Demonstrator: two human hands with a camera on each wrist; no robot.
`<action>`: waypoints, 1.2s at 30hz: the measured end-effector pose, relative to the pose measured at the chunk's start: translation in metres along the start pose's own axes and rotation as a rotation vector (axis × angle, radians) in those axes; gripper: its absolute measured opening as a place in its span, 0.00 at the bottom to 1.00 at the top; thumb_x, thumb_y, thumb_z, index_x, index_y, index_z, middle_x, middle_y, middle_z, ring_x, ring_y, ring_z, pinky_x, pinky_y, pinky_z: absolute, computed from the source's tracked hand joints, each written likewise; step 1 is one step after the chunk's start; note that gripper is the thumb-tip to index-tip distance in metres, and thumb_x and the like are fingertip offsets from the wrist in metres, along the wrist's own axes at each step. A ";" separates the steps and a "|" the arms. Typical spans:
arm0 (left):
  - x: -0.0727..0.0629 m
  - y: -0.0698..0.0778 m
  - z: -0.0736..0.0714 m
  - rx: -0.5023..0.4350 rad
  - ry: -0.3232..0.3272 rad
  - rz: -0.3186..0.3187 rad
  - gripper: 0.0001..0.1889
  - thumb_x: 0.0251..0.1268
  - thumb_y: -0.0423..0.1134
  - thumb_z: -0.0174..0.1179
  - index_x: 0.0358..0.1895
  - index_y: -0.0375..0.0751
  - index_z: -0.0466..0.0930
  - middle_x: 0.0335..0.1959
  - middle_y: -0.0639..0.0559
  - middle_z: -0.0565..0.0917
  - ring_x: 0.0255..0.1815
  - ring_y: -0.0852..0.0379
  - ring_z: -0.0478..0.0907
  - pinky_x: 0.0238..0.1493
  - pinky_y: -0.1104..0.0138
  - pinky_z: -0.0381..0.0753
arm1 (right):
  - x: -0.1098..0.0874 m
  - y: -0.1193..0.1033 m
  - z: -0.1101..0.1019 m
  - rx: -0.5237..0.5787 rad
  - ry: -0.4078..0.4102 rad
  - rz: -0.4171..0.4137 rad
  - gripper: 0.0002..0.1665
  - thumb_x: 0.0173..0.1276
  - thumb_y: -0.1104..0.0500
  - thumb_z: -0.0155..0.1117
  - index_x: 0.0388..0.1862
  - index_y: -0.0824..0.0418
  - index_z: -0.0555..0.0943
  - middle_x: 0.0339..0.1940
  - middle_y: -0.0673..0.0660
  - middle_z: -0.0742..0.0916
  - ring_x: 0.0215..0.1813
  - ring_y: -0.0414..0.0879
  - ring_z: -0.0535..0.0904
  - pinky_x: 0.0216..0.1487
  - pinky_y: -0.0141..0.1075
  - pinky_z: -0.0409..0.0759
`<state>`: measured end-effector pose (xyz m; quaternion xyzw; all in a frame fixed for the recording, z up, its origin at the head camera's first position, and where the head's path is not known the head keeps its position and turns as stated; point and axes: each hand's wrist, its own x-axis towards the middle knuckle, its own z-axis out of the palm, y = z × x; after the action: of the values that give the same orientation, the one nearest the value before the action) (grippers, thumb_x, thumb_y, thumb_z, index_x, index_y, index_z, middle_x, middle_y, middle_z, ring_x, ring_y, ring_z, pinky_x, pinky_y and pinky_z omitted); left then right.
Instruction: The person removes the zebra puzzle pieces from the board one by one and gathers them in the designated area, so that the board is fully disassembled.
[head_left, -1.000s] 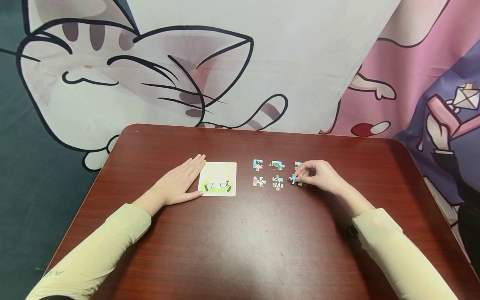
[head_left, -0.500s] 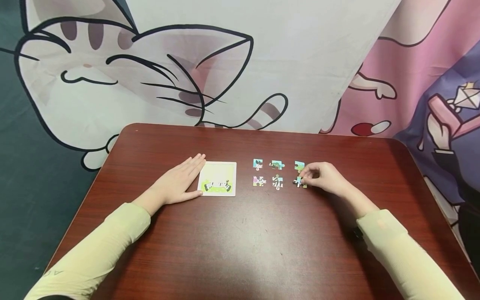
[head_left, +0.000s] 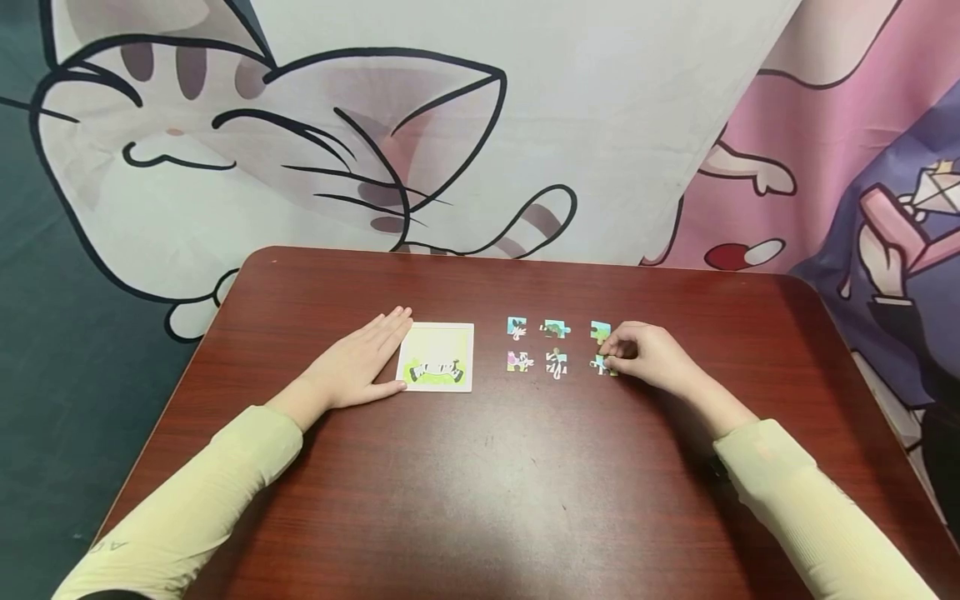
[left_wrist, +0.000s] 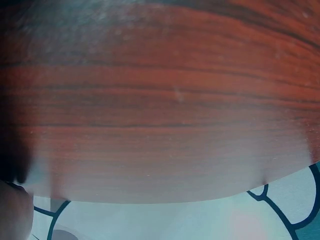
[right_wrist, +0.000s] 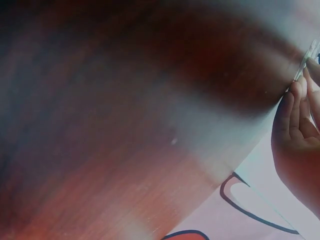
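Note:
My left hand (head_left: 351, 363) lies with straight fingers along the left edge of a small square puzzle board (head_left: 438, 348), which has a white frame and zebra legs on green. In the left wrist view, only a bit of that hand (left_wrist: 14, 216) shows at the lower left. Thumb and fingertips of my right hand (head_left: 651, 357) pinch a jigsaw piece (head_left: 597, 365) at the right end of the front row, covering part of it. The right wrist view shows this piece (right_wrist: 313, 50) edge-on at the fingertips. Directly behind it lies a blue-green jigsaw piece (head_left: 600, 330).
Several other jigsaw pieces lie in two rows between board and right hand, among them a pink-and-white piece (head_left: 517, 361) and a blue-and-green piece (head_left: 556, 329). The brown table (head_left: 480, 483) ends at a cartoon cat backdrop (head_left: 600, 125).
My right hand has shifted a little to the right with the jigsaw piece, uncovering the piece behind it. The left hand and board stay in place.

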<state>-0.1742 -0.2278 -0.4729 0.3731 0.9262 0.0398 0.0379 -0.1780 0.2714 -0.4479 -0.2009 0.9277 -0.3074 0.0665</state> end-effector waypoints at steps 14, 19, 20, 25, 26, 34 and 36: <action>0.002 -0.001 0.001 -0.005 0.019 0.004 0.52 0.74 0.64 0.57 0.85 0.30 0.49 0.89 0.37 0.50 0.90 0.42 0.48 0.89 0.49 0.55 | 0.000 -0.002 -0.003 0.012 -0.007 -0.005 0.07 0.64 0.67 0.78 0.39 0.60 0.90 0.34 0.52 0.88 0.35 0.37 0.81 0.38 0.26 0.80; 0.003 -0.001 0.001 -0.008 0.027 0.004 0.51 0.74 0.63 0.57 0.85 0.30 0.49 0.89 0.38 0.50 0.90 0.42 0.48 0.89 0.49 0.56 | 0.000 -0.006 -0.005 0.007 0.017 -0.020 0.07 0.65 0.67 0.78 0.40 0.59 0.90 0.34 0.51 0.88 0.37 0.38 0.82 0.40 0.27 0.81; 0.003 -0.001 0.001 -0.008 0.022 0.001 0.52 0.74 0.63 0.57 0.86 0.31 0.49 0.89 0.38 0.50 0.90 0.43 0.47 0.89 0.49 0.55 | 0.000 -0.008 -0.005 0.004 0.022 -0.026 0.07 0.65 0.67 0.78 0.40 0.59 0.90 0.35 0.51 0.89 0.37 0.38 0.82 0.40 0.27 0.81; 0.002 0.000 0.000 -0.009 -0.004 -0.009 0.52 0.74 0.64 0.56 0.86 0.31 0.47 0.89 0.38 0.48 0.91 0.44 0.46 0.90 0.50 0.53 | 0.005 -0.020 -0.003 0.009 0.025 -0.061 0.08 0.65 0.68 0.77 0.41 0.59 0.90 0.36 0.51 0.90 0.39 0.41 0.83 0.41 0.30 0.81; 0.002 0.001 -0.001 -0.008 -0.006 -0.010 0.52 0.74 0.64 0.56 0.86 0.31 0.47 0.89 0.38 0.48 0.91 0.44 0.45 0.90 0.50 0.53 | 0.007 -0.023 -0.001 0.015 0.023 -0.067 0.08 0.65 0.68 0.77 0.41 0.59 0.90 0.36 0.51 0.90 0.39 0.41 0.83 0.42 0.31 0.82; 0.001 0.000 0.002 -0.010 -0.004 -0.006 0.52 0.75 0.65 0.56 0.86 0.31 0.47 0.89 0.38 0.48 0.91 0.43 0.46 0.89 0.50 0.53 | 0.024 -0.048 0.017 0.093 -0.009 -0.107 0.08 0.66 0.68 0.77 0.42 0.59 0.90 0.35 0.51 0.89 0.38 0.39 0.82 0.41 0.31 0.84; 0.001 0.000 0.002 -0.012 -0.004 -0.006 0.52 0.75 0.64 0.56 0.86 0.31 0.47 0.89 0.38 0.48 0.91 0.43 0.46 0.89 0.49 0.53 | 0.028 -0.055 0.023 0.103 -0.015 -0.132 0.07 0.66 0.68 0.76 0.41 0.59 0.90 0.34 0.51 0.89 0.38 0.38 0.82 0.41 0.32 0.84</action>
<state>-0.1745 -0.2270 -0.4750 0.3700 0.9270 0.0444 0.0419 -0.1798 0.2073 -0.4333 -0.2602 0.8950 -0.3568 0.0633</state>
